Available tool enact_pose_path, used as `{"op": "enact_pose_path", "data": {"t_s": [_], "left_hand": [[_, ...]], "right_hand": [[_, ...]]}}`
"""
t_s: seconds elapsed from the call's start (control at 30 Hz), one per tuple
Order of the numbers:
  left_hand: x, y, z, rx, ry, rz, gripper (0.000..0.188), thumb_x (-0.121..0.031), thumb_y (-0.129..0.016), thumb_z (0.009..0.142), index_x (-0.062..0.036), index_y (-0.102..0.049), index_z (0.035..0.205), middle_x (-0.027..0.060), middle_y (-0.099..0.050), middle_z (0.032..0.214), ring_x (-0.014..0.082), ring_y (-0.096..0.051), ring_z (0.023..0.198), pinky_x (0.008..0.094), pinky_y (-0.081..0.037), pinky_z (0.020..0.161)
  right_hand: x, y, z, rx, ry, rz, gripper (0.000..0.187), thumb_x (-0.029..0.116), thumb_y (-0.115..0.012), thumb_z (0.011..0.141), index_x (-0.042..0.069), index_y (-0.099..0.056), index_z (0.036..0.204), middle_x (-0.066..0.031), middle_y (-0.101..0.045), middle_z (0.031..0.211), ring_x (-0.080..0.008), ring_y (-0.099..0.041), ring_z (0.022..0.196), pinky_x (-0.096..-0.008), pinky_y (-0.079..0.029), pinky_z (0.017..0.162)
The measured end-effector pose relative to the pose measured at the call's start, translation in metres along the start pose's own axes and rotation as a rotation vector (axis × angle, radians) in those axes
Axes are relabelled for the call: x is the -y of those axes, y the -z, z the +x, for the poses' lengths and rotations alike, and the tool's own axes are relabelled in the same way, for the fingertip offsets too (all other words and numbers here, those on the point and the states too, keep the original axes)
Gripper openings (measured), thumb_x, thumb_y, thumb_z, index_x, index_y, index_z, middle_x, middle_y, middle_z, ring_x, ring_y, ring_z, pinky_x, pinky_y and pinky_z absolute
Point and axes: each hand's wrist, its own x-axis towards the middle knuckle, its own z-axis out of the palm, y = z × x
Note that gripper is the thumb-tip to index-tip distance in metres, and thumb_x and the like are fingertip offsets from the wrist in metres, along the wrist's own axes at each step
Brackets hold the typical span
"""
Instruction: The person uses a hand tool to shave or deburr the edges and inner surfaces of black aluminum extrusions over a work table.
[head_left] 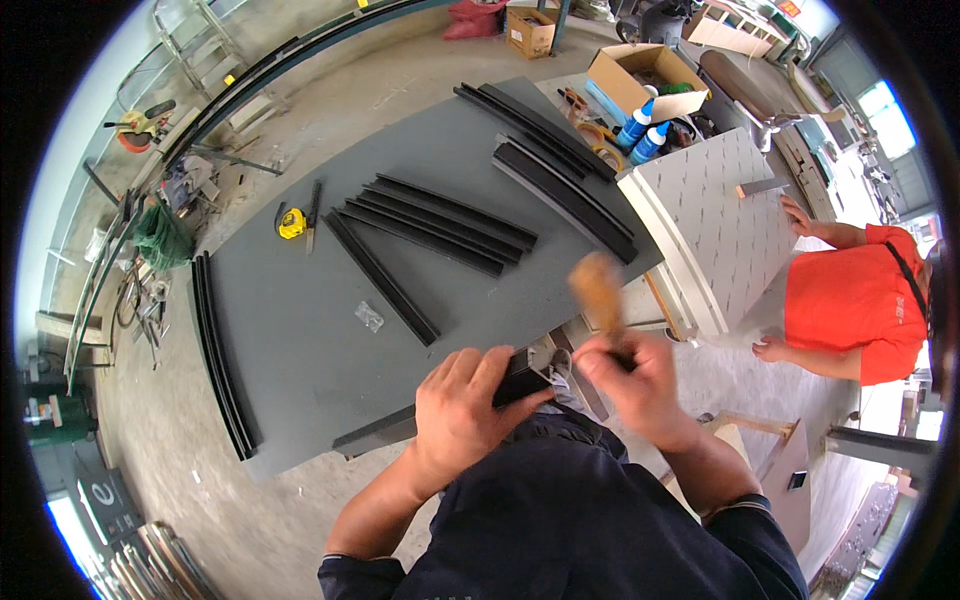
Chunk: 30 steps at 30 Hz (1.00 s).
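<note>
My left hand [462,405] is closed around a black profile bar [385,430] near its end. The bar lies along the table's near edge, and its open end shows beside my thumb. In my right hand [635,380] is a short tool with a tan-brown end [598,288] pointing up. It is blurred by motion, so its exact kind is unclear. The tool is just right of the bar's end, apart from it. More black profile bars [435,225] lie on the grey table [290,360], along with a yellow tape measure [292,223] and a small clear plastic bag [369,317].
At the right, a co-worker in an orange shirt [850,300] stands by a stack of white panels [700,210]. Blue-and-white bottles [636,124], tape rolls and an open cardboard box [645,80] are at the far right. A green bag [163,238] stands left of the table.
</note>
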Motion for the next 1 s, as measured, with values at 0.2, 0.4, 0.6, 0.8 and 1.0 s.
{"op": "enact_pose_path", "data": {"t_s": [0.2, 0.4, 0.6, 0.8, 1.0], "left_hand": [[0.002, -0.001, -0.008, 0.121, 0.125, -0.432, 0.048, -0.030, -0.084, 0.075, 0.0010, -0.061, 0.105, 0.0146, -0.064, 0.083, 0.0273, -0.065, 0.077, 0.0342, -0.051, 0.069], [-0.005, 0.014, -0.014, 0.560, 0.177, -0.676, 0.052, -0.037, -0.077, 0.082, 0.0020, -0.063, 0.112, 0.0193, -0.066, 0.088, 0.0352, -0.066, 0.077, 0.0376, -0.052, 0.070], [-0.026, 0.010, -0.048, 0.736, 0.265, -0.647, 0.047, -0.043, -0.071, 0.085, -0.0020, -0.063, 0.105, 0.0173, -0.066, 0.081, 0.0368, -0.066, 0.077, 0.0412, -0.052, 0.067], [-0.037, 0.010, -0.054, 0.716, 0.276, -0.525, 0.047, -0.040, -0.073, 0.084, -0.0027, -0.061, 0.110, 0.0170, -0.067, 0.082, 0.0358, -0.067, 0.078, 0.0402, -0.053, 0.067], [-0.039, 0.000, -0.066, 0.548, 0.211, -0.483, 0.048, -0.033, -0.080, 0.079, -0.0017, -0.061, 0.110, 0.0180, -0.067, 0.090, 0.0355, -0.067, 0.082, 0.0375, -0.053, 0.068]], "right_hand": [[-0.019, 0.011, -0.008, -0.040, -0.016, 0.567, 0.043, 0.035, -0.049, 0.100, -0.005, -0.065, 0.097, -0.0060, -0.057, 0.068, -0.0117, -0.051, 0.060, -0.0246, -0.041, 0.057], [0.002, 0.018, -0.019, 0.190, -0.062, 0.437, 0.036, 0.029, -0.051, 0.101, -0.004, -0.064, 0.102, -0.0081, -0.061, 0.084, -0.0140, -0.057, 0.077, -0.0272, -0.045, 0.071], [0.001, 0.013, -0.039, 0.432, 0.170, 0.104, 0.019, 0.003, -0.072, 0.085, 0.001, -0.067, 0.104, -0.0091, -0.065, 0.091, -0.0166, -0.064, 0.083, -0.0286, -0.049, 0.071], [-0.005, 0.008, -0.048, 0.429, 0.291, 0.008, 0.021, 0.009, -0.079, 0.079, 0.004, -0.072, 0.098, -0.0087, -0.069, 0.086, -0.0203, -0.066, 0.074, -0.0282, -0.052, 0.065], [-0.013, 0.028, -0.059, 0.738, 0.430, 0.164, 0.026, 0.008, -0.079, 0.078, 0.004, -0.071, 0.102, -0.0086, -0.070, 0.090, -0.0202, -0.068, 0.078, -0.0308, -0.055, 0.062]]}}
